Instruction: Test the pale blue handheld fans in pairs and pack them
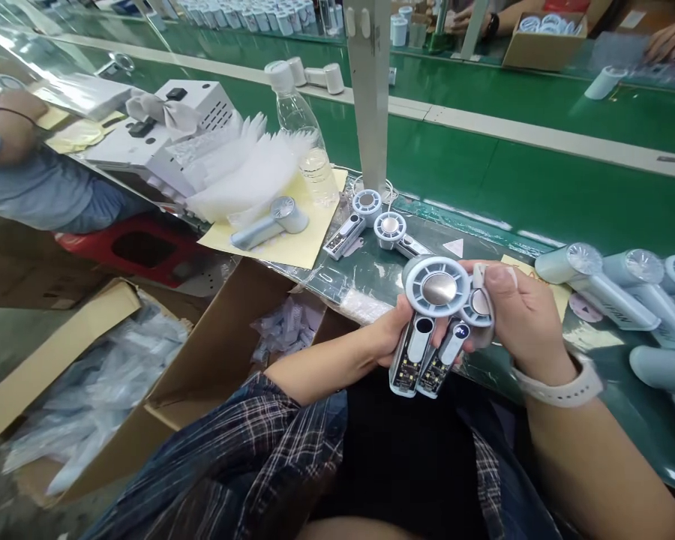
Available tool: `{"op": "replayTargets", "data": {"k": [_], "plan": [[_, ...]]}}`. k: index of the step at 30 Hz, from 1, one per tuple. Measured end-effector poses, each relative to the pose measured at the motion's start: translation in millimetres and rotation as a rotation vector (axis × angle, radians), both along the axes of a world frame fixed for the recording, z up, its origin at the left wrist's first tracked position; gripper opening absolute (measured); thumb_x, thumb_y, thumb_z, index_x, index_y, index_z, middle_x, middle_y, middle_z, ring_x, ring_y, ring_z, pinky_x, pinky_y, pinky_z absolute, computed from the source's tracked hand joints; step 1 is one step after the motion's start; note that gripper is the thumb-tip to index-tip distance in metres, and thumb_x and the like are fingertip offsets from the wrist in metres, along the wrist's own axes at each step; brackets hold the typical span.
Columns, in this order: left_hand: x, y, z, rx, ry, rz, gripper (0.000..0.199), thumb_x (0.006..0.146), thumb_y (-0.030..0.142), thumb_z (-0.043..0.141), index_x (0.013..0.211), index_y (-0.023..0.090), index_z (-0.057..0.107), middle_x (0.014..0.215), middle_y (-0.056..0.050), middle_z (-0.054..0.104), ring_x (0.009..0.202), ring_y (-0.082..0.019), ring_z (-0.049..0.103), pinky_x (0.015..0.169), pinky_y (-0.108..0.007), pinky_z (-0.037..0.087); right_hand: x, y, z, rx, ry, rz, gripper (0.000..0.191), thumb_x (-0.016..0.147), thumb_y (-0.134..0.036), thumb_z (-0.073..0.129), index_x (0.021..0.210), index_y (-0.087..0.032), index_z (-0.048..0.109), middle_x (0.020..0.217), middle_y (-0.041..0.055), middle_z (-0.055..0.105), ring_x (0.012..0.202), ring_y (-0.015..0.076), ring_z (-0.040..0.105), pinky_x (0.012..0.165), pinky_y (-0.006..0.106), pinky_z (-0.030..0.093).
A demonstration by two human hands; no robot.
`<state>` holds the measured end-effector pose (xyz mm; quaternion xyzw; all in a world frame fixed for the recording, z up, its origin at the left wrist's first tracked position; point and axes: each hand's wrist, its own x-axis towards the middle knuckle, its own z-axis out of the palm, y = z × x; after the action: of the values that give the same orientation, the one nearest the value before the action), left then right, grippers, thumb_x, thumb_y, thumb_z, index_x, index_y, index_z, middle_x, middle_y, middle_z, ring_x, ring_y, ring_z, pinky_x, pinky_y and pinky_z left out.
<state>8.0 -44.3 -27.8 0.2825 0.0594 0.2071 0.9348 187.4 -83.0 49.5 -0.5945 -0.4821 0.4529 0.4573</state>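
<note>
Two light-blue handheld fans with exposed circuit boards are held side by side above my lap. My left hand [391, 334] is closed around the left fan [439, 287], whose display is dark. The right fan [454, 341] shows a lit number, and my right hand [511, 307] grips it by its head, with a small pale piece under the thumb. Behind them on the bench lie two more open-board fans, one [367, 202] near the post and another [391, 227] beside it. A wrapped fan [284, 215] lies on yellow paper [307, 251].
A plastic bottle [316, 161] and white foam sleeves [247, 169] stand left of the metal post [370, 90]. Several wrapped fans [613, 289] lie at right. Open cartons [202, 360] are below left. Other people's arms show at left and across the green belt [511, 172].
</note>
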Motion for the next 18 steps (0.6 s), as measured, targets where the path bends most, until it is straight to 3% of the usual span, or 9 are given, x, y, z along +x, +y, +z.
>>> {"op": "replayTargets", "data": {"k": [2,3,5,7,9,11,14,16,18], "plan": [[0,3,2.5,-0.021,-0.01,-0.002,0.085,0.056,0.096,0.079,0.067,0.013,0.066,0.094,-0.014,0.078,0.082,-0.022,0.076,0.077,-0.032,0.065,11,5,6.7,0.085,-0.206,-0.04,0.059,0.1,-0.073,0.059,0.106,-0.019,0.083,0.056,0.002,0.068,0.04,0.017,0.061,0.036,0.028,0.048],[0,4,3.7,-0.028,-0.02,-0.007,0.084,0.057,0.095,0.079,0.066,0.013,0.066,0.096,-0.015,0.078,0.083,-0.022,0.075,0.077,-0.033,0.065,18,8,12.0,0.138,-0.274,-0.043,0.057,0.102,-0.071,0.059,0.106,-0.02,0.084,0.068,0.005,0.076,0.05,0.0179,0.068,0.045,0.029,0.056],[2,5,4.1,-0.039,-0.044,-0.037,0.082,0.06,0.093,0.079,0.067,0.013,0.067,0.102,-0.015,0.077,0.086,-0.022,0.076,0.078,-0.033,0.066,31,14,24.7,0.242,-0.316,0.085,0.052,0.105,-0.067,0.057,0.117,-0.024,0.085,0.111,0.0105,0.085,0.095,0.0253,0.082,0.085,0.038,0.069],[5,3,0.7,-0.051,-0.068,-0.122,0.081,0.063,0.092,0.079,0.07,0.012,0.069,0.104,-0.014,0.077,0.089,-0.023,0.076,0.079,-0.033,0.066,37,23,35.5,0.243,-0.297,0.365,0.054,0.106,-0.066,0.055,0.137,-0.029,0.078,0.151,0.0084,0.071,0.142,0.0311,0.066,0.124,0.051,0.051],[10,0,-7.0,-0.078,-0.079,-0.241,0.083,0.063,0.093,0.078,0.077,0.011,0.072,0.105,-0.015,0.078,0.089,-0.024,0.077,0.078,-0.035,0.067,39,33,39.5,0.122,-0.289,0.629,0.062,0.104,-0.068,0.055,0.151,-0.03,0.068,0.162,0.0081,0.062,0.155,0.0337,0.053,0.133,0.057,0.038],[13,-6,-17.5,-0.109,-0.064,-0.318,0.087,0.061,0.092,0.08,0.091,0.011,0.075,0.105,-0.015,0.079,0.087,-0.026,0.077,0.074,-0.037,0.067,39,41,35.3,-0.002,-0.243,0.754,0.065,0.101,-0.066,0.063,0.153,-0.028,0.066,0.159,0.0103,0.065,0.15,0.0356,0.059,0.126,0.056,0.048],[15,-14,-34.6,-0.137,0.005,-0.323,0.086,0.063,0.089,0.083,0.099,0.012,0.075,0.101,-0.015,0.08,0.085,-0.026,0.078,0.072,-0.038,0.067,38,45,19.9,-0.13,-0.069,0.845,0.061,0.093,-0.054,0.079,0.147,-0.028,0.071,0.138,0.0116,0.078,0.117,0.0355,0.081,0.091,0.047,0.07],[13,-17,-44.1,-0.129,0.065,-0.32,0.082,0.065,0.09,0.08,0.088,0.012,0.073,0.097,-0.016,0.079,0.083,-0.026,0.078,0.073,-0.037,0.066,35,41,10.8,-0.226,0.037,0.854,0.062,0.089,-0.044,0.083,0.148,-0.028,0.069,0.117,0.009,0.084,0.084,0.03,0.085,0.066,0.038,0.07],[9,-17,-49.9,-0.111,0.107,-0.32,0.082,0.065,0.092,0.079,0.082,0.012,0.071,0.092,-0.016,0.079,0.083,-0.026,0.077,0.075,-0.037,0.066,28,35,6.7,-0.264,0.061,0.806,0.06,0.086,-0.04,0.086,0.143,-0.029,0.072,0.108,0.007,0.085,0.068,0.0261,0.083,0.053,0.034,0.065]]}}
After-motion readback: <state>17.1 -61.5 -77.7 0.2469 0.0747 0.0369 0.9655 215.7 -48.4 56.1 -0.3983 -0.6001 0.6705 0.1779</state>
